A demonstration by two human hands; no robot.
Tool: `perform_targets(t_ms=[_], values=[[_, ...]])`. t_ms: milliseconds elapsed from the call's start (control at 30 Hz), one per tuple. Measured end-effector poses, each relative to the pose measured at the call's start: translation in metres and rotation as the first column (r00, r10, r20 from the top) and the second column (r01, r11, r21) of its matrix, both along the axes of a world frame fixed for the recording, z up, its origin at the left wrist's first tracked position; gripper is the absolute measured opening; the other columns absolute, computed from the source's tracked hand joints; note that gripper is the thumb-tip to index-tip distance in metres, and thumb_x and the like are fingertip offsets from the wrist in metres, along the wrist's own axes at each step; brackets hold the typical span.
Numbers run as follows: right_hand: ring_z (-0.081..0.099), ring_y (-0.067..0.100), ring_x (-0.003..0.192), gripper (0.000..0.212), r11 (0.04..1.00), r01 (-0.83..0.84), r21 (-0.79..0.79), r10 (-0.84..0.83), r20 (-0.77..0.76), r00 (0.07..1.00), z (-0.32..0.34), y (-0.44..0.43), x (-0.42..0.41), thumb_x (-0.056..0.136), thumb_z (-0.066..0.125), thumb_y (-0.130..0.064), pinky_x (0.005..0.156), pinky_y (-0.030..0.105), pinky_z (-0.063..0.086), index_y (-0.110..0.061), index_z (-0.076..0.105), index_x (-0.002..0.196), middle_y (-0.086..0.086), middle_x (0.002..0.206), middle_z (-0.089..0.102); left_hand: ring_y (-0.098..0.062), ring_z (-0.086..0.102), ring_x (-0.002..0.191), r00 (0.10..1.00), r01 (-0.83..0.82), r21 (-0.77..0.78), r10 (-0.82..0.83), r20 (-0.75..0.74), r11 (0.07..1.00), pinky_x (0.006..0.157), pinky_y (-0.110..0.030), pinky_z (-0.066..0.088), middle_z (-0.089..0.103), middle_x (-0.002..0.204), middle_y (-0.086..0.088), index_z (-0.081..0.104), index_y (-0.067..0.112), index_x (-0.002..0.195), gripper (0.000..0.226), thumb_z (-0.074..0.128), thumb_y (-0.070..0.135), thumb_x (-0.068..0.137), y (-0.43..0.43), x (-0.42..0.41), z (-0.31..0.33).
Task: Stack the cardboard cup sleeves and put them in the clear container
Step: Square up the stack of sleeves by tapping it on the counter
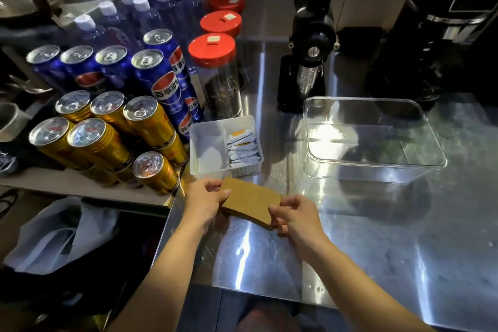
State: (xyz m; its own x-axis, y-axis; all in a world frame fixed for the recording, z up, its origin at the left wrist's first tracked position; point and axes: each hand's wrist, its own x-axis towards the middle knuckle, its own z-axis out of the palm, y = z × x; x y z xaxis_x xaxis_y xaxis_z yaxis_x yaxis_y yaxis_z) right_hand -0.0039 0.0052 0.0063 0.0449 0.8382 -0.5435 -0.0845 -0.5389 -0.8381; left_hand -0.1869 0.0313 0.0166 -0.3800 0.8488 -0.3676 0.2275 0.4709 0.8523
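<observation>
Both bare forearms reach in from the bottom edge over the steel counter (377,237). Left hand (203,201) and right hand (295,217) hold a flat stack of brown cardboard cup sleeves (250,201) between them, near the counter's front left part. Left thumb lies on top of the stack's left end, fingers curled under it; right thumb and fingers are pinched on the stack's right end. Whether the stack's lower edge touches the steel: cannot tell. Clear container (372,140) sits upright, lidless, to the right and farther back, well apart from the sleeves; nothing visible inside. White divided tray (223,143) stands just behind the left hand, packets (244,147) filed in its right compartment. Red-lidded jars (215,73) stand behind the tray. Blue cans (151,73) and gold cans (102,137) are stacked at left, water bottles (140,11) behind them. Black grinder (307,62) stands behind the container.
</observation>
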Motion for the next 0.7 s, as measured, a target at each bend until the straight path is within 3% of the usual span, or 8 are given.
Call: perform_targets(t_ms=[67, 167, 233, 300, 367, 433, 567, 700], values=[[0.051, 0.018, 0.047, 0.018, 1.0, 0.012, 0.001, -0.013, 0.025, 1.0, -0.003, 0.0, -0.001, 0.077, 0.065, -0.002, 0.047, 0.032, 0.038, -0.01, 0.049, 0.081, 0.009, 0.063, 0.06, -0.024, 0.062, 0.089, 1.0, 0.004, -0.005, -0.004, -0.015, 1.0, 0.081, -0.032, 0.048, 0.067, 0.097, -0.014, 0.065, 0.002, 0.103, 0.032, 0.074, 0.003, 0.072, 0.001, -0.002, -0.003], [0.049, 0.018, 0.052, 0.018, 1.0, 0.022, 0.007, -0.023, 0.054, 0.998, -0.008, 0.0, 0.002, 0.078, 0.066, -0.006, 0.048, 0.031, 0.038, -0.013, 0.049, 0.079, 0.01, 0.071, 0.057, -0.026, 0.063, 0.094, 0.997, 0.046, -0.026, -0.047, -0.056, 0.999, 0.085, -0.036, 0.05, 0.068, 0.098, -0.012, 0.065, 0.005, 0.101, 0.031, 0.075, 0.007, 0.072, 0.004, -0.005, -0.006], [0.049, 0.021, 0.063, 0.023, 1.0, -0.001, -0.003, 0.001, 0.097, 0.995, -0.008, -0.001, 0.003, 0.075, 0.07, -0.019, 0.056, 0.033, 0.039, -0.015, 0.049, 0.083, 0.011, 0.081, 0.057, -0.027, 0.062, 0.097, 0.996, 0.083, -0.051, -0.084, -0.037, 0.995, 0.088, -0.04, 0.051, 0.068, 0.104, -0.013, 0.064, 0.004, 0.105, 0.037, 0.077, 0.011, 0.071, 0.006, -0.008, -0.006], [0.05, 0.024, 0.072, 0.039, 0.999, -0.025, -0.026, 0.028, 0.155, 0.988, -0.007, -0.002, 0.005, 0.069, 0.074, -0.034, 0.062, 0.035, 0.039, -0.013, 0.05, 0.09, 0.01, 0.085, 0.055, -0.024, 0.062, 0.095, 0.989, 0.145, -0.098, -0.144, 0.02, 0.985, 0.078, -0.031, 0.051, 0.067, 0.106, -0.011, 0.063, 0.005, 0.107, 0.045, 0.08, 0.021, 0.068, 0.007, -0.01, -0.005], [0.051, 0.019, 0.065, 0.043, 0.999, -0.035, -0.039, 0.042, 0.176, 0.984, -0.003, 0.0, 0.004, 0.064, 0.076, -0.041, 0.057, 0.029, 0.038, -0.014, 0.051, 0.086, 0.002, 0.075, 0.053, -0.025, 0.066, 0.092, 0.965, 0.259, -0.198, -0.247, 0.086, 0.945, 0.072, -0.027, 0.048, 0.071, 0.103, -0.012, 0.066, 0.008, 0.098, 0.048, 0.082, 0.036, 0.062, 0.01, -0.013, 0.0], [0.045, 0.01, 0.048, 0.037, 0.996, -0.077, -0.036, 0.083, 0.207, 0.975, 0.002, 0.004, 0.002, 0.063, 0.078, -0.04, 0.046, 0.022, 0.032, -0.018, 0.05, 0.069, -0.003, 0.059, 0.048, -0.029, 0.065, 0.095, 0.94, 0.341, -0.292, -0.318, 0.125, 0.893, 0.082, -0.037, 0.052, 0.072, 0.099, -0.012, 0.067, 0.01, 0.087, 0.051, 0.083, 0.046, 0.055, 0.013, -0.015, 0.005], [0.04, 0.009, 0.039, 0.033, 0.988, -0.133, -0.079, 0.149, 0.269, 0.952, 0.006, 0.009, -0.005, 0.061, 0.081, -0.028, 0.04, 0.021, 0.029, -0.011, 0.053, 0.06, -0.001, 0.05, 0.046, -0.026, 0.06, 0.095, 0.886, 0.429, -0.386, -0.464, 0.002, 0.817, 0.072, -0.035, 0.048, 0.069, 0.099, -0.01, 0.068, 0.009, 0.088, 0.05, 0.085, 0.042, 0.055, 0.021, -0.013, 0.009], [0.053, 0.02, 0.052, 0.031, 0.985, -0.137, -0.109, 0.158, 0.213, 0.964, 0.007, 0.01, -0.003, 0.059, 0.083, -0.012, 0.052, 0.027, 0.041, 0.005, 0.065, 0.076, 0.011, 0.062, 0.059, -0.025, 0.063, 0.09, 0.867, 0.471, -0.393, -0.496, 0.043, 0.79, 0.066, -0.029, 0.05, 0.07, 0.096, -0.011, 0.066, 0.005, 0.094, 0.051, 0.086, 0.033, 0.056, 0.021, -0.013, 0.012]])
